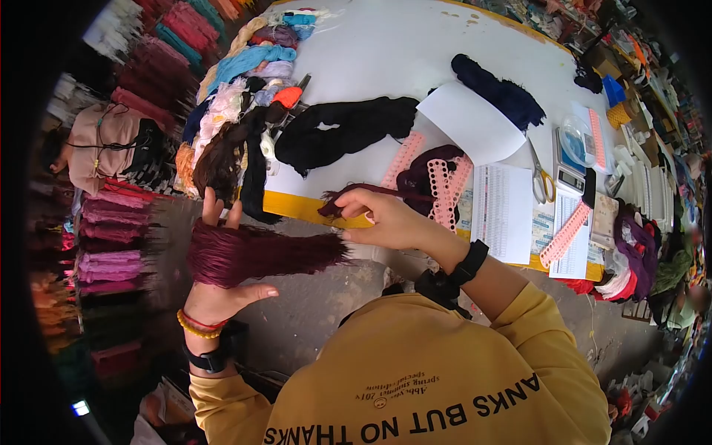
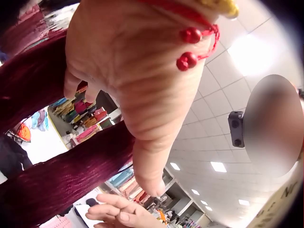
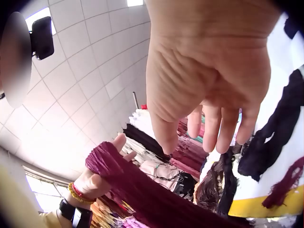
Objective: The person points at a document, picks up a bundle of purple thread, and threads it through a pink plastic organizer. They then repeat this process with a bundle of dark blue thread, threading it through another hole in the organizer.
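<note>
A burgundy skein of yarn (image 1: 267, 256) is looped around my left hand (image 1: 226, 304), its strands stretching right toward my other hand. The left fingers stick out beyond the yarn and the thumb points away from it. In the right wrist view, the loop passes over the left hand and hangs down as a thick bundle. My right hand (image 1: 393, 222) hovers just past the skein's right end, fingers loosely extended, nothing between them. Behind it, another burgundy bundle (image 3: 287, 185) lies across the table's yellow edge.
On the white table (image 1: 363, 59) lie a black skein (image 1: 348, 130), a navy skein (image 1: 497, 89), pink punched cards (image 1: 443, 193), printed sheets (image 1: 500, 211) and scissors (image 1: 545, 182). Mixed yarns (image 1: 252, 63) pile up at its left end. Hanging skeins (image 1: 111, 230) line the left side.
</note>
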`<state>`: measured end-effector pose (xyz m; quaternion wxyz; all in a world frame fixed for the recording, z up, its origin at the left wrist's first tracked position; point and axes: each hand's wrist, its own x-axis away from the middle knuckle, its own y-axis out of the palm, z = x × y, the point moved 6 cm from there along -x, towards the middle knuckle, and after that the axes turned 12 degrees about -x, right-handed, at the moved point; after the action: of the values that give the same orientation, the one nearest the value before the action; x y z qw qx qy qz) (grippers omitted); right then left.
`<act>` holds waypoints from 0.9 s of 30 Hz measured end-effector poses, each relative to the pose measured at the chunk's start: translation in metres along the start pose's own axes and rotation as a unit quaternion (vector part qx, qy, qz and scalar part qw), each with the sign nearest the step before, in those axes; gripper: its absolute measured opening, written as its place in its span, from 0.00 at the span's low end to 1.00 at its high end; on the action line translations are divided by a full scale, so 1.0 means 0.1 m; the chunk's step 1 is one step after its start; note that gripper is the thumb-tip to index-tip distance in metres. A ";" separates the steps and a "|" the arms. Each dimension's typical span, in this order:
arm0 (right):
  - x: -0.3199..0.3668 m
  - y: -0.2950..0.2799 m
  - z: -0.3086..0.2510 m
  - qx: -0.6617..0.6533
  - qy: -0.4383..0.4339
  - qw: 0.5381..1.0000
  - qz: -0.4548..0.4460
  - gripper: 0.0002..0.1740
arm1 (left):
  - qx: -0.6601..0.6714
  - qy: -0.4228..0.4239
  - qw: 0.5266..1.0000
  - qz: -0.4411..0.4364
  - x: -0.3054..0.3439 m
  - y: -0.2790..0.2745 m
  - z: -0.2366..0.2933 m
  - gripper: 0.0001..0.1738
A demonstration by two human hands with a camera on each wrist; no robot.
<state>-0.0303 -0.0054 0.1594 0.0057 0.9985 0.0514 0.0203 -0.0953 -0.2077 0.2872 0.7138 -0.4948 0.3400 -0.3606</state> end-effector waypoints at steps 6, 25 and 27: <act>-0.20 0.38 -0.49 0.063 -0.181 0.981 0.014 0.34 | 0.121 0.005 0.992 0.037 -0.19 0.10 0.12 0.46; -0.22 0.72 -0.20 -0.014 -0.076 0.997 -0.003 0.17 | 0.388 -0.091 0.901 0.170 -0.23 0.35 0.03 0.49; -0.18 0.69 -0.09 -0.017 -0.017 1.000 -0.015 0.17 | 0.492 -0.104 0.847 0.173 -0.28 0.35 0.05 0.43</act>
<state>-0.0415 -0.0763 0.1681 0.0242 0.9975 0.0658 0.0036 -0.0994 -0.1729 0.2591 0.9456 -0.0466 0.1224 -0.2978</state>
